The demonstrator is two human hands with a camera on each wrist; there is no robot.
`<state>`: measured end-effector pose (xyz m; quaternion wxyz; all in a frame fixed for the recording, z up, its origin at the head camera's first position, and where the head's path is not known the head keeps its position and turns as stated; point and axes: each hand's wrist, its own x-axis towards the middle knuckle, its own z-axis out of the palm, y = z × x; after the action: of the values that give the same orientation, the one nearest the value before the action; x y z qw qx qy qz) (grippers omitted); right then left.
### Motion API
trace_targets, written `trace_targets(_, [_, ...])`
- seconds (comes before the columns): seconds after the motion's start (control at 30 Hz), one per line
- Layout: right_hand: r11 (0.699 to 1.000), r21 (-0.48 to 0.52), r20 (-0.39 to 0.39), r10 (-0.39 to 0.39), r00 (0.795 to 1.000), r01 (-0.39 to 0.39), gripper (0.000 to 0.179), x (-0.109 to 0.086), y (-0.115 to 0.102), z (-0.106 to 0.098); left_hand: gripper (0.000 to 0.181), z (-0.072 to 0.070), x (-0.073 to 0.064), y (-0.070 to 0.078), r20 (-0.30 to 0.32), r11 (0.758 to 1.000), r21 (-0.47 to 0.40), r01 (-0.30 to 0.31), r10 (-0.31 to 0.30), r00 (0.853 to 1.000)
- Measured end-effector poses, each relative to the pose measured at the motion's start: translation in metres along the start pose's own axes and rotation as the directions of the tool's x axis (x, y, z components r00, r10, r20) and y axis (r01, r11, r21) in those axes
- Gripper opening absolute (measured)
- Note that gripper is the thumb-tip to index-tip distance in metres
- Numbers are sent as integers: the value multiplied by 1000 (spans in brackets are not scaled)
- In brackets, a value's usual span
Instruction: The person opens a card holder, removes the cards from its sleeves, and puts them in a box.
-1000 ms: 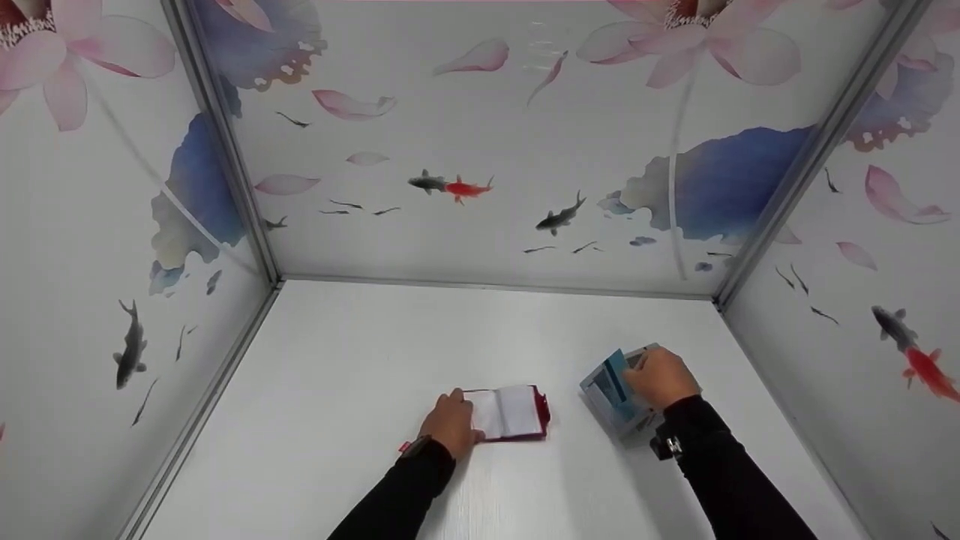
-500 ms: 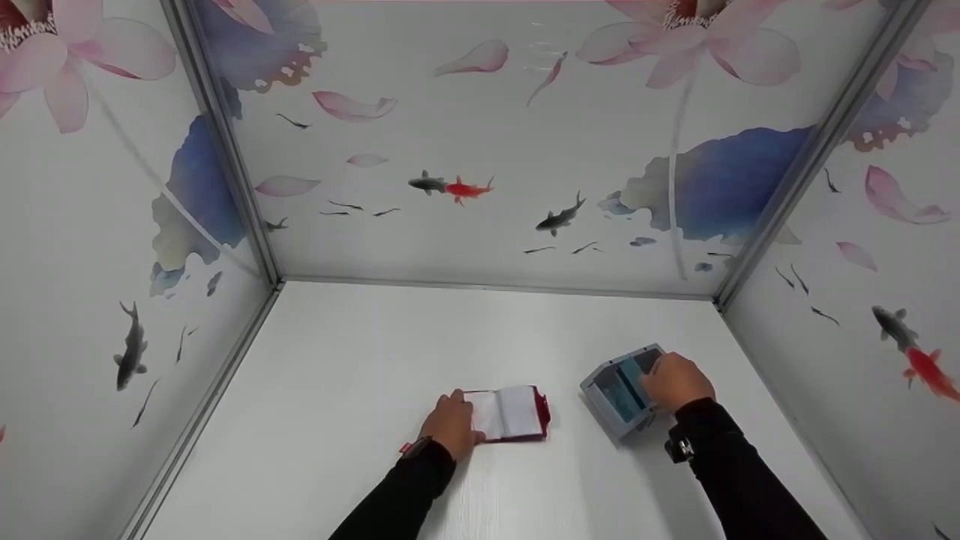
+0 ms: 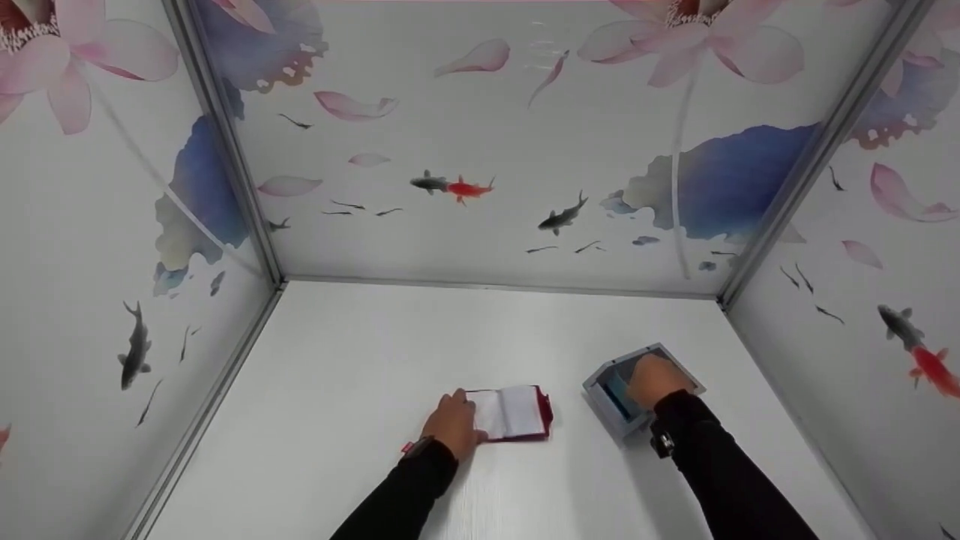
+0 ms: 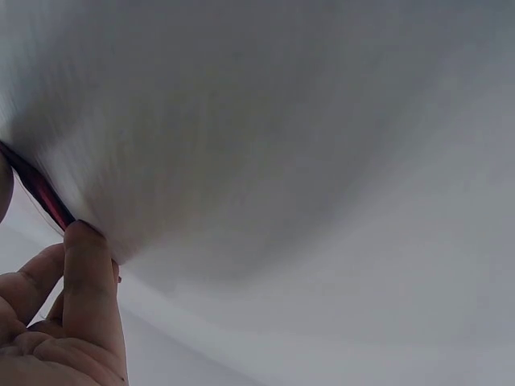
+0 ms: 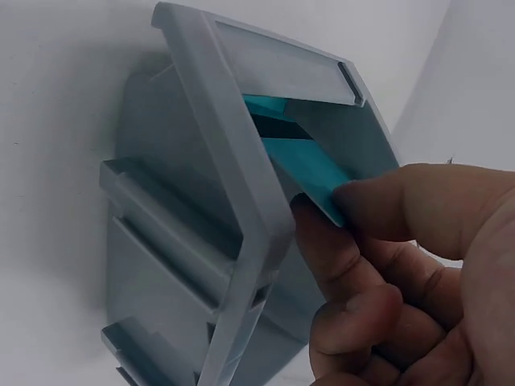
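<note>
My left hand [image 3: 451, 426] grips the left edge of a small open booklet [image 3: 517, 411] with a red cover and white leaves, lying on the table. In the left wrist view the fingers [image 4: 87, 281] pinch its dark and red edge [image 4: 44, 193]. Over on the right, my right hand [image 3: 656, 382] reaches into a grey plastic bin [image 3: 611, 427]. Between thumb and fingers it pinches a teal card [image 5: 310, 170], partly inside the bin [image 5: 173, 209]. A dark band and more teal show deeper inside; whether that is a second card, I cannot tell.
A white table [image 3: 375, 337] carries both things. Printed white panels enclose it at the back [image 3: 480, 135], left [image 3: 75, 262] and right [image 3: 862, 285], with grey metal strips along their joints. The booklet and bin stand apart.
The right hand with the teal card first shifted right over the bin, then came back left and lower, now reaching into it. The left hand and booklet stayed still.
</note>
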<state>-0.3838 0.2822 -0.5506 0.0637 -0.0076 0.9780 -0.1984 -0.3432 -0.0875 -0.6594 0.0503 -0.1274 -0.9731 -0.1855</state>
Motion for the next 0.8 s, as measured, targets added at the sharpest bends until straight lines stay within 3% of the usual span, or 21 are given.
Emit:
trace_targets(0.23, [999, -25, 52, 29, 998, -28, 54, 6, -6, 3, 45, -1, -1, -1, -4, 1000, -3, -7, 7, 1000])
trace_targets(0.4, [999, -34, 49, 18, 999, -17, 47, 8, -4, 7, 44, 0, 0, -2, -15, 1000, 12, -13, 13, 1000])
trace_targets(0.8, [998, -57, 37, 6, 999, -4, 51, 10, -4, 11, 46, 0, 2, -1, 21, 1000, 15, 23, -23, 1000])
